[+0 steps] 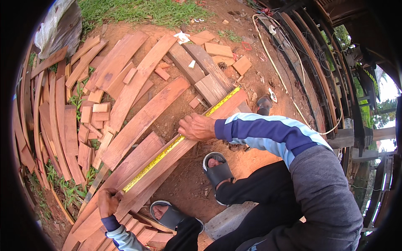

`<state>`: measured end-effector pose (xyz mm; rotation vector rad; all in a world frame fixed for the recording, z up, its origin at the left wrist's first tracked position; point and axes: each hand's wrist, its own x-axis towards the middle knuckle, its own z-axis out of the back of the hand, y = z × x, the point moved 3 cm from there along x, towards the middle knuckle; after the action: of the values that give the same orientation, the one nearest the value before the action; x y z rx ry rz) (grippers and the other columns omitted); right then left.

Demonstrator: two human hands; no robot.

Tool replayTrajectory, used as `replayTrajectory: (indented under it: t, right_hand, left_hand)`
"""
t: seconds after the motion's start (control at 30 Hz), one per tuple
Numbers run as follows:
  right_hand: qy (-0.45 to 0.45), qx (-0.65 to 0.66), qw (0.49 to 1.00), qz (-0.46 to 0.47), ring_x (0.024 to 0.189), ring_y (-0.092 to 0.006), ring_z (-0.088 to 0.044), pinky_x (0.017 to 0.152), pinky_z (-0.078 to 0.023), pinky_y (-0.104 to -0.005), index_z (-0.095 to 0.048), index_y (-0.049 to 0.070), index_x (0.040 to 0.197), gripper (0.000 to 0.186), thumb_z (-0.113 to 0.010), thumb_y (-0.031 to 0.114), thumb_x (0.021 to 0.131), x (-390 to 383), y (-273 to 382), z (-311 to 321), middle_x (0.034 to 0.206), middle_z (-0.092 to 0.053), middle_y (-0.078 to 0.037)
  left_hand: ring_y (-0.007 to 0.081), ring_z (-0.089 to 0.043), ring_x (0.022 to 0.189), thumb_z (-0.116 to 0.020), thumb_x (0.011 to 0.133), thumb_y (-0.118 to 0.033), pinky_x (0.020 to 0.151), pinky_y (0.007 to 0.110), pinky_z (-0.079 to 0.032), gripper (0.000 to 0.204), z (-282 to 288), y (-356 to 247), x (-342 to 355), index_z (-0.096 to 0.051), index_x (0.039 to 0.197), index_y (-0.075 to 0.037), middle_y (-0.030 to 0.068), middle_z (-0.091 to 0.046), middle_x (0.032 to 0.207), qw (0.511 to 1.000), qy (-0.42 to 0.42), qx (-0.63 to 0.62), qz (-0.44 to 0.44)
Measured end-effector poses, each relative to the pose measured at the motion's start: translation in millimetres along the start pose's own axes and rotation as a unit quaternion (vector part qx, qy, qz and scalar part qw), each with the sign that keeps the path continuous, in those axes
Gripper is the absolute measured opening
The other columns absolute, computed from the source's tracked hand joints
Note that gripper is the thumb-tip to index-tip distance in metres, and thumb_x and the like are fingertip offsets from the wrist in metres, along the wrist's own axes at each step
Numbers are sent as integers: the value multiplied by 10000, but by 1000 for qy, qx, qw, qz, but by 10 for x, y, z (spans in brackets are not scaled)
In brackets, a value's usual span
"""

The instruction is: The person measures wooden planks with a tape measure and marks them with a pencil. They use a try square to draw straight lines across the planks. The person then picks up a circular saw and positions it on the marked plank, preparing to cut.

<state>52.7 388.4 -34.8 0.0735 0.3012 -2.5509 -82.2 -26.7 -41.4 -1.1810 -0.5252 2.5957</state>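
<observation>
A yellow tape measure blade (155,162) lies stretched along a long reddish-brown plank (231,103), which slants from lower left to upper right. My left hand (109,202) pinches the blade's lower-left end against the wood, fingers closed. Farther up, my right hand (197,126) is closed over the blade, its knuckles up and its fingertips partly hidden. Beyond that hand the blade runs on to near the plank's far end. I cannot make out the tape's case.
Many loose boards (142,121) and short offcuts (100,113) cover the ground at left and ahead. My sandalled feet (217,167) stand close to the plank, by a grey block (230,219). A pale hose (278,62) and long timbers (312,62) lie at right.
</observation>
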Motion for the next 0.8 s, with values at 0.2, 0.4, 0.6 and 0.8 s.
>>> replayTrajectory:
  t: [0.2, 0.4, 0.6, 0.8]
  right_hand:
    - [9, 16, 1000, 7, 692, -198, -598, 533, -450, -320, -525, 55, 855, 142, -570, 183, 810, -70, -16, -46, 787, -534, -75]
    - [41, 35, 999, -6, 755, -241, -627, 593, -496, -363, -534, 39, 878, 191, -590, 217, 833, -92, -66, -37, 828, -549, -103]
    - [100, 255, 959, -70, 854, -396, -607, 724, -510, -463, -457, 29, 1080, 430, -637, 366, 883, 108, -264, 179, 1004, -519, -189]
    - [13, 417, 887, -201, 852, -427, -562, 717, -438, -479, -513, -11, 1008, 177, -502, 163, 973, 564, -336, 339, 885, -544, -221]
  left_hand:
    - [232, -595, 522, -759, 758, -210, 543, 357, -446, 212, 13, -157, -21, -732, 740, 0, 140, -613, 569, 1000, -2, 16, -1]
    - [220, -593, 520, -757, 759, -206, 544, 350, -452, 202, -36, -150, 0, -739, 749, -5, 138, -626, 577, 1000, -7, 15, -1]
    - [333, -641, 623, -757, 763, -268, 610, 397, -498, 241, -42, -150, 32, -741, 783, -28, 199, -645, 679, 997, -17, 70, -40]
    - [345, -664, 855, -727, 802, -351, 748, 437, -515, 285, 31, -196, -25, -758, 860, -74, 174, -699, 864, 992, -51, 113, -3]
